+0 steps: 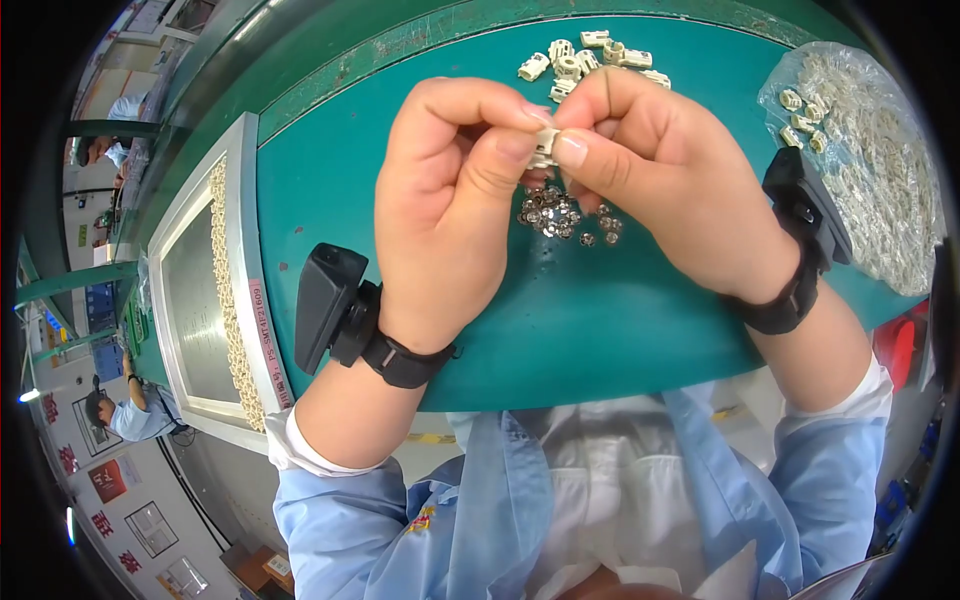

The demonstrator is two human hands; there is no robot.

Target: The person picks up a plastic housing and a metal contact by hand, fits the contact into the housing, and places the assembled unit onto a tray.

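Between the fingertips of both hands is a small cream plastic part (543, 148), hollow and roughly cylindrical. My left hand (450, 190) pinches it from the left with thumb and forefinger. From the other side my right hand (660, 175) presses its thumb and forefinger on the same part; the fingers cover much of it. Just below the fingertips lies a small pile of shiny round metal pieces (550, 212) on the green table mat (590, 320). Beyond my hands sits a loose heap of similar cream plastic parts (567, 68).
A clear plastic bag (860, 170) full of cream parts lies at the right. On the left stands a framed tray (200, 300) with a row of cream parts (228, 290) along its inner edge. Another person (140, 410) is far off at the left.
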